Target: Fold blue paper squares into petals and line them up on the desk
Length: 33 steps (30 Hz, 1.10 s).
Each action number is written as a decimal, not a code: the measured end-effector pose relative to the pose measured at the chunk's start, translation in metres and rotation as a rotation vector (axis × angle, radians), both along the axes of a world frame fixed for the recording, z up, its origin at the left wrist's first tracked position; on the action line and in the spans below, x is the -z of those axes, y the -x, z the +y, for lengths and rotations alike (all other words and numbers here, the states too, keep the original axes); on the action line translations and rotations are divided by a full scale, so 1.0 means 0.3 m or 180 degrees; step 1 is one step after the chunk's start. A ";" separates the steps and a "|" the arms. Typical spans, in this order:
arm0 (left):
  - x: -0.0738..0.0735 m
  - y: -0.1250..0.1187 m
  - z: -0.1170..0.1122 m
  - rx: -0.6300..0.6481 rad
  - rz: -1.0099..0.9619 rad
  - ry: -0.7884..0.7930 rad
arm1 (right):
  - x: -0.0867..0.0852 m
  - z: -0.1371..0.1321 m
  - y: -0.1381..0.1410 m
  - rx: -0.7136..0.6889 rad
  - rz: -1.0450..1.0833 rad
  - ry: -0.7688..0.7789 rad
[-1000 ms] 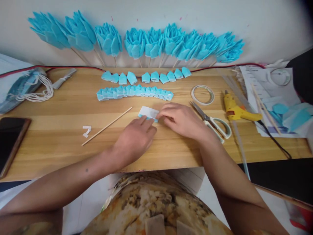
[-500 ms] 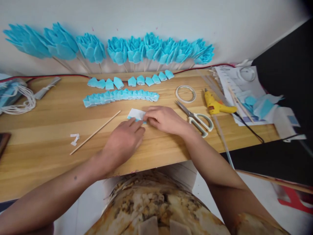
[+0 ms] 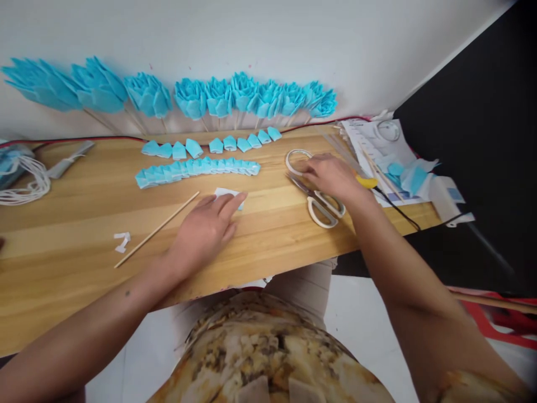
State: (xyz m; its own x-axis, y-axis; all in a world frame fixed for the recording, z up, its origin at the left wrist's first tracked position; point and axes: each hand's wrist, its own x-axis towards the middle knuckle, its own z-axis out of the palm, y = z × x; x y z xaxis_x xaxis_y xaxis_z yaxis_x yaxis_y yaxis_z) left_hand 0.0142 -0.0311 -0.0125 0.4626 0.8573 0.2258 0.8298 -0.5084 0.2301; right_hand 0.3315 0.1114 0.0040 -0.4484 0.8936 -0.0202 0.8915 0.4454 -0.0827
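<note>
My left hand [image 3: 207,226] lies flat on the wooden table [image 3: 75,224], its fingertips pressing down a small white and blue folded paper piece [image 3: 226,193]. Over to the right, my right hand [image 3: 331,176] hovers with fingers apart over the tape roll [image 3: 294,159] and the blades of the white-handled scissors [image 3: 321,207]; nothing is in it. A yellow glue gun [image 3: 367,181] shows just beyond that hand, mostly hidden by it.
Two rows of folded blue petals [image 3: 197,166] lie behind my left hand. Blue paper flowers on sticks [image 3: 218,98] lean against the wall. A wooden skewer [image 3: 157,228] and white scraps [image 3: 122,240] lie left. Papers and blue cuttings [image 3: 394,162] crowd the right end.
My right hand left the folded paper and moved right to the tape roll and scissors. My left hand stayed on the paper. The view swung to the right.
</note>
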 end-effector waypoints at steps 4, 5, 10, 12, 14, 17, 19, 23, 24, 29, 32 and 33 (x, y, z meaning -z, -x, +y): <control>0.010 0.010 0.013 -0.0135 -0.0223 0.0097 | -0.013 -0.007 0.019 0.0476 0.0884 0.0014; 0.012 0.014 0.017 -0.0165 -0.0311 0.0060 | -0.034 -0.020 0.030 0.0451 0.1354 0.0091; -0.014 0.025 0.023 -0.0394 -0.1369 -0.0418 | -0.136 -0.135 0.128 -0.0379 0.3123 0.1295; -0.034 0.029 0.022 -0.0410 -0.2122 -0.0172 | -0.143 -0.179 0.184 -0.0466 0.3339 0.1730; -0.050 0.036 0.023 -0.0385 -0.2917 0.0595 | -0.135 -0.208 0.238 -0.0539 0.3433 0.1983; -0.061 0.046 0.030 -0.0274 -0.3810 0.2020 | -0.117 -0.225 0.300 -0.0629 0.3489 0.2171; -0.064 0.051 0.034 -0.0120 -0.4102 0.2740 | -0.102 -0.222 0.323 -0.0627 0.3548 0.2221; -0.071 0.050 0.038 0.0143 -0.4501 0.3259 | -0.049 -0.220 0.333 -0.0583 0.4107 0.2267; -0.074 0.049 0.038 0.0204 -0.4609 0.3241 | -0.033 -0.223 0.333 -0.0566 0.4266 0.2291; -0.074 0.045 0.037 0.0435 -0.4615 0.3370 | 0.005 -0.249 0.337 -0.0651 0.4536 0.2246; -0.067 0.048 0.032 0.0445 -0.4397 0.3517 | -0.007 -0.253 0.332 -0.0709 0.4476 0.2326; -0.067 0.049 0.030 0.0430 -0.4313 0.3511 | -0.012 -0.251 0.326 -0.0739 0.4388 0.2314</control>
